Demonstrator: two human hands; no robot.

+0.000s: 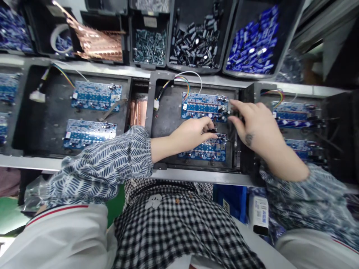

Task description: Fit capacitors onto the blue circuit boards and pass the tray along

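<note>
Blue circuit board (204,106), at twelve o'clock in the dark tray (168,119), lies flat (component side up) for access. Left hand (192,133) pinches a small dark part (212,130); right hand (256,125) presses spread fingertips at the board's three o'clock edge, apparently steadying it.

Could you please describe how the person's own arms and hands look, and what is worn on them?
Both hands are bare, without gloves. The right hand has a small dark mark on its back, perhaps a tattoo. The left hand shows no marking. Both forearms wear loose sleeve covers in a blue-and-white herringbone pattern, gathered at the wrist, over white sleeves with a thin red stripe.
</note>
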